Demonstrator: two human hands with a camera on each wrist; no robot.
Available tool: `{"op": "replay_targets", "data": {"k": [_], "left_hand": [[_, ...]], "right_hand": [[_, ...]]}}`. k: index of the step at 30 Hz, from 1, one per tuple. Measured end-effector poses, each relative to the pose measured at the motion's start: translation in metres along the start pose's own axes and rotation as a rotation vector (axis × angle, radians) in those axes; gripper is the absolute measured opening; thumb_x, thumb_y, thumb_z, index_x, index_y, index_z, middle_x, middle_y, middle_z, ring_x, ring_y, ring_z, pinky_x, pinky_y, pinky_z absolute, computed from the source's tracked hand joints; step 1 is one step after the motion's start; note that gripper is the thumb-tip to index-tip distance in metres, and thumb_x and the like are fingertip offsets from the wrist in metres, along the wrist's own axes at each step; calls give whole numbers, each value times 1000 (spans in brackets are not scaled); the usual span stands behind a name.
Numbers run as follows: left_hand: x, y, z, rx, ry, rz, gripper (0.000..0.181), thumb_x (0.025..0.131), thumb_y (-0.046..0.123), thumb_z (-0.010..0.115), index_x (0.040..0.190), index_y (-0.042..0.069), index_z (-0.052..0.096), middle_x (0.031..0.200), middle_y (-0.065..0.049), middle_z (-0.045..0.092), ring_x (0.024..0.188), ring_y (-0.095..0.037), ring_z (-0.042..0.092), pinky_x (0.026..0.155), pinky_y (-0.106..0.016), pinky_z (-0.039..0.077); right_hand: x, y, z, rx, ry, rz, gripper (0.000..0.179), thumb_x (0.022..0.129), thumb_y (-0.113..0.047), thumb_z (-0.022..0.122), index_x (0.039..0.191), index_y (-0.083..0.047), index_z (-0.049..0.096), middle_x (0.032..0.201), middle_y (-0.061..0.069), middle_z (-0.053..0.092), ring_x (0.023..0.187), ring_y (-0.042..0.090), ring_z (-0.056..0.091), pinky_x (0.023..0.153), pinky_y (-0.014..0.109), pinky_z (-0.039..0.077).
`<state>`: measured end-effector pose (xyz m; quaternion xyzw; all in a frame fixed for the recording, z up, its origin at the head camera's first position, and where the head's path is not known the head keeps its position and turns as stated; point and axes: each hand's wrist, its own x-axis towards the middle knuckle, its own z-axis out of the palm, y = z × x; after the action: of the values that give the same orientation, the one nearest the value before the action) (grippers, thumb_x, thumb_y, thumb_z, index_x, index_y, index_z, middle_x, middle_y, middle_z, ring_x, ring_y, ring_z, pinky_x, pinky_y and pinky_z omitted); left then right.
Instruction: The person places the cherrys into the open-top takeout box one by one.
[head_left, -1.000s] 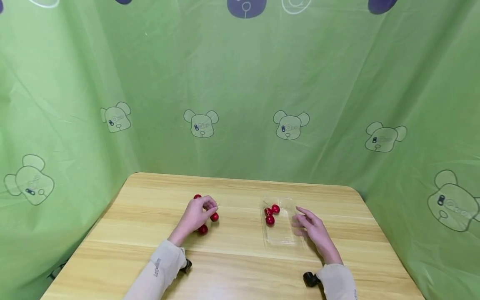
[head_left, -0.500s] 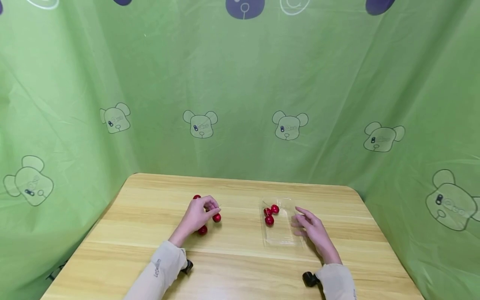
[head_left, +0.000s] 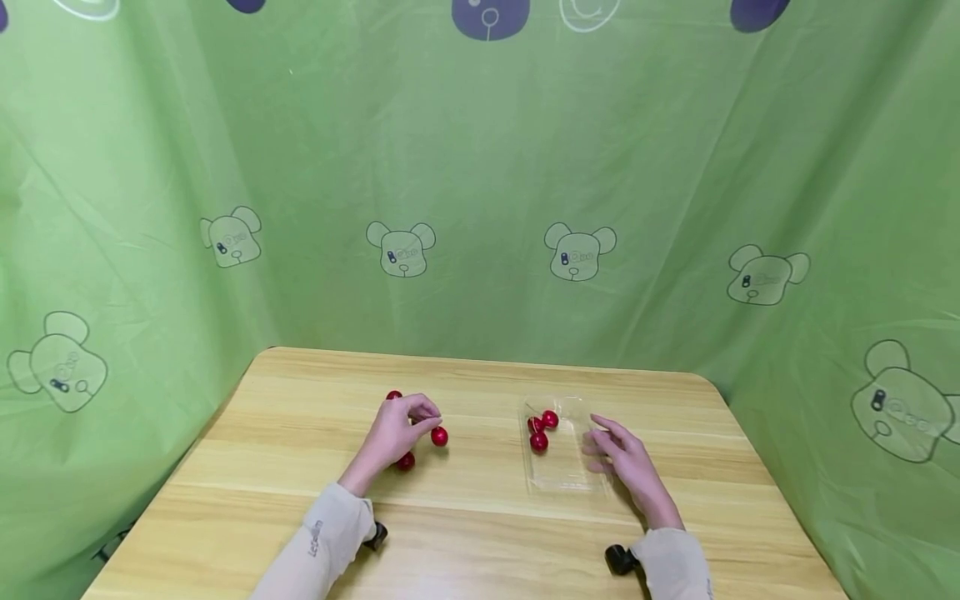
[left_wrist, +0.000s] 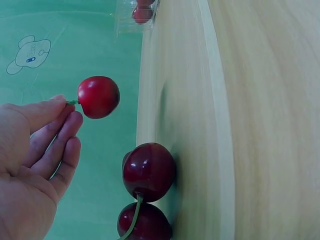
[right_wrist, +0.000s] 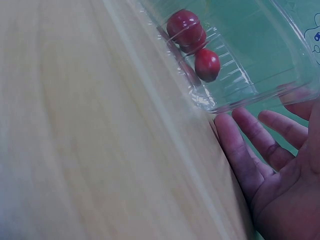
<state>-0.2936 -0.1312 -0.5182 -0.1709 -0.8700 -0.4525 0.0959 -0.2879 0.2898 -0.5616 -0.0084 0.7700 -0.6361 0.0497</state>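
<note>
My left hand (head_left: 392, 432) pinches a red cherry (left_wrist: 99, 97) by its short green stem between thumb and fingertips. In the left wrist view that cherry hangs above the wooden table. Darker cherries (left_wrist: 150, 171) lie on the table below the hand, one with a long curved stem. In the head view the left hand partly hides them. A clear plastic box (head_left: 562, 482) holds three cherries (head_left: 539, 442) toward its left side. Fingers extended, my right hand (right_wrist: 282, 175) lies beside the right wall of the box, the fingertips at its rim.
The light wooden table (head_left: 480, 542) ends at a rounded back edge. A green curtain (head_left: 480, 317) printed with bear heads hangs behind it and on both sides. Black wrist cameras (head_left: 620, 559) sit under both sleeves.
The pinched cherry has come out slightly to the right from among the others and is now lifted off the table. My right hand and the box have stayed in place.
</note>
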Motion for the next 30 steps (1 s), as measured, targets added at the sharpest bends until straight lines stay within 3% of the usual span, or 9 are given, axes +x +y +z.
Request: {"op": "replay_targets", "data": {"k": [8,18,30], "left_hand": [[-1,0,1,-37,-23,-6,10,88,10,82,89,20,80,84,11,75,77,-8,67,70,-23,55],[0,0,4,-58,-24,-16,8,89,12,82,89,18,79,85,9,75,78,-8,69,75,-25,58],[-1,2,5,-131,-24,-65,7,91,16,81,91,20,76,88,6,75,82,-10,69,73,-25,57]], "right_hand": [[0,1,-1,-1,0,-2,55,111,-32,48,159,-7,37,140,29,54,104,12,71,85,32,63],[1,2,0,-2,-2,-10,55,111,-33,48,159,-7,37,140,29,54,106,13,71,85,32,63],[0,1,0,-8,-3,-6,55,112,-32,47,159,-7,36,141,30,53,107,16,71,86,32,62]]}}
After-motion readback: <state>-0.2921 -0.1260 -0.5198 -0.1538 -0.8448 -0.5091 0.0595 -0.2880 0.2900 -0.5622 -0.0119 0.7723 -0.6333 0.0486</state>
